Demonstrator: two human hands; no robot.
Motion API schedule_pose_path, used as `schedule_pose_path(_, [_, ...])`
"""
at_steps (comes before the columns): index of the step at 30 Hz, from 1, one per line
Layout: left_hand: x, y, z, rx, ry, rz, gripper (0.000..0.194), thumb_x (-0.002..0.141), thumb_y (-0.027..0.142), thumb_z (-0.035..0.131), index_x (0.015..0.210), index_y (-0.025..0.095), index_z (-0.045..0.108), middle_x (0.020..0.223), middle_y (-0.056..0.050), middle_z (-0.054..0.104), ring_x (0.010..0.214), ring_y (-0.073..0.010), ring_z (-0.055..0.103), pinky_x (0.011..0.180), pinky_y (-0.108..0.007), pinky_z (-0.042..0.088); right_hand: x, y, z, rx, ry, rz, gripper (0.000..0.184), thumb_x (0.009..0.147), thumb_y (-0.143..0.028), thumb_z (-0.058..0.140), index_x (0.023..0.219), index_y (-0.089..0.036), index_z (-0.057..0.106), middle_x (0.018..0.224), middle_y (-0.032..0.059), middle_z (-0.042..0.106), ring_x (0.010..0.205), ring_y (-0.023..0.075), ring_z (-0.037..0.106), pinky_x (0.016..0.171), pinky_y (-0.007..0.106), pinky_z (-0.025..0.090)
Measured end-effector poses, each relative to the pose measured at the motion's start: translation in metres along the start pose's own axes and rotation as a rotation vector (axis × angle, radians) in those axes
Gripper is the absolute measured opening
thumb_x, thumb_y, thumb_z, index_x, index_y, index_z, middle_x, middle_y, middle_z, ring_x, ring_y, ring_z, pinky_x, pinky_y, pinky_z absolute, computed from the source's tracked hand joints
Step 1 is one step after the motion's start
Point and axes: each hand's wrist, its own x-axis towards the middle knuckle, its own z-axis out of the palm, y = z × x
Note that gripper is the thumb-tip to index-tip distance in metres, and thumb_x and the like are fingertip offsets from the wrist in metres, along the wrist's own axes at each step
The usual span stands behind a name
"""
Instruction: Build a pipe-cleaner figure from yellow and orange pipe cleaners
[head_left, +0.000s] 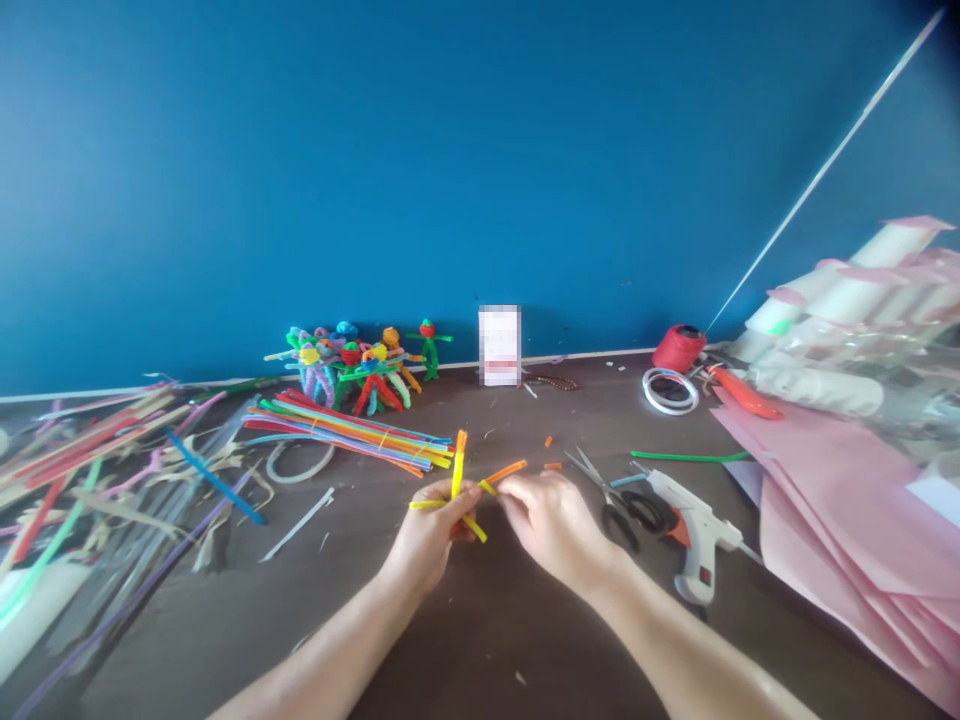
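Observation:
My left hand (431,535) is closed in a pinch on short yellow and orange pipe cleaner pieces (457,470) that cross each other above the brown table. My right hand (551,520) is closed too, its fingertips gripping an orange pipe cleaner piece (506,470) where it meets the yellow one. Both hands sit close together at the middle of the table. A bundle of coloured pipe cleaners (345,430) lies just beyond my left hand. Several small pipe cleaner figures (360,365) stand against the blue wall.
Black-handled scissors (619,500) and a white glue gun (694,530) lie right of my right hand. Pink paper sheets (847,500) and white rolls (847,300) fill the right side. Red thread spool (679,348), tape rings (670,390). Loose straws and strips (97,470) clutter the left.

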Motion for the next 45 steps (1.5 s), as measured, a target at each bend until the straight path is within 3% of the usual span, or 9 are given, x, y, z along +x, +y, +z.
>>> schedule_pose_path(7, [0.001,0.004,-0.003,-0.050,-0.055,-0.048,0.022,0.059,0.030,0.071,0.059,0.012,0.058,0.047,0.004,0.047,0.043,-0.0038,0.042,0.039,-0.014,0.033,0.003,0.006,0.003,0.486,-0.040,0.129,0.019,0.080,-0.015,0.049,0.091,-0.021,0.064,0.089,0.0028,0.068,0.080,0.0151,0.063,0.071,0.024,0.045])
schedule_pose_path(12, [0.001,0.004,-0.004,-0.009,-0.083,-0.063,0.022,0.058,0.030,0.072,0.062,0.012,0.060,0.049,0.004,0.048,0.044,-0.0049,0.044,0.040,-0.015,0.037,0.004,0.007,0.009,0.820,-0.077,0.253,0.015,0.077,-0.019,0.051,0.085,-0.016,0.064,0.076,0.0029,0.066,0.071,0.0147,0.061,0.064,0.024,0.047])
schedule_pose_path(20, [-0.002,0.002,-0.006,0.076,-0.228,-0.026,0.021,0.060,0.027,0.072,0.074,0.014,0.064,0.062,0.001,0.057,0.057,-0.0084,0.052,0.053,-0.019,0.041,0.007,0.009,0.015,1.097,-0.104,0.494,0.013,0.071,-0.025,0.057,0.074,-0.013,0.062,0.057,-0.0026,0.054,0.046,0.0064,0.043,0.044,0.019,0.035])
schedule_pose_path(24, [-0.004,0.007,-0.010,0.125,-0.368,0.036,0.047,0.062,0.029,0.071,0.106,0.019,0.057,0.092,-0.005,0.063,0.086,-0.0191,0.057,0.070,-0.026,0.043,0.010,0.012,0.009,1.170,-0.065,0.595,0.012,0.068,-0.025,0.058,0.070,-0.014,0.061,0.050,-0.0049,0.049,0.040,0.0047,0.036,0.039,0.018,0.024])
schedule_pose_path(26, [-0.006,0.009,-0.011,0.167,-0.380,0.116,0.064,0.063,0.037,0.069,0.120,0.022,0.045,0.110,-0.009,0.057,0.102,-0.0248,0.052,0.081,-0.033,0.041,0.011,0.015,0.007,1.160,-0.033,0.624,0.012,0.067,-0.025,0.059,0.069,-0.014,0.060,0.047,-0.0058,0.046,0.039,0.0048,0.035,0.038,0.018,0.022])
schedule_pose_path(29, [-0.009,0.010,-0.013,0.334,-0.298,0.455,0.076,0.061,0.049,0.066,0.126,0.021,0.039,0.123,-0.012,0.048,0.115,-0.0284,0.041,0.096,-0.039,0.030,0.012,0.020,0.005,1.133,0.019,0.660,0.011,0.065,-0.025,0.059,0.067,-0.014,0.059,0.044,-0.0066,0.044,0.038,0.0051,0.035,0.037,0.018,0.022])
schedule_pose_path(33, [-0.014,0.008,-0.012,0.737,-0.118,0.780,0.074,0.057,0.040,0.072,0.122,0.020,0.044,0.121,-0.011,0.050,0.115,-0.0276,0.041,0.098,-0.039,0.028,0.012,0.019,0.006,1.080,0.008,0.649,0.008,0.066,-0.023,0.056,0.066,-0.015,0.057,0.043,-0.0069,0.044,0.037,0.0052,0.035,0.038,0.019,0.025])
schedule_pose_path(39, [-0.008,0.003,-0.007,0.828,-0.026,0.562,0.033,0.067,0.031,0.064,0.098,0.020,0.063,0.086,-0.005,0.067,0.081,-0.0200,0.059,0.079,-0.030,0.043,0.007,0.006,0.005,0.897,-0.076,0.436,0.009,0.068,-0.018,0.053,0.066,-0.014,0.061,0.054,-0.0021,0.055,0.049,0.0086,0.047,0.047,0.019,0.035])
schedule_pose_path(45, [-0.005,0.001,-0.003,0.264,-0.143,0.075,0.024,0.060,0.032,0.070,0.072,0.012,0.062,0.058,-0.001,0.060,0.052,-0.0113,0.053,0.053,-0.021,0.040,0.004,0.007,0.005,0.914,-0.117,0.407,0.008,0.071,-0.022,0.057,0.069,-0.015,0.060,0.058,-0.0019,0.057,0.051,0.0086,0.049,0.049,0.020,0.038])
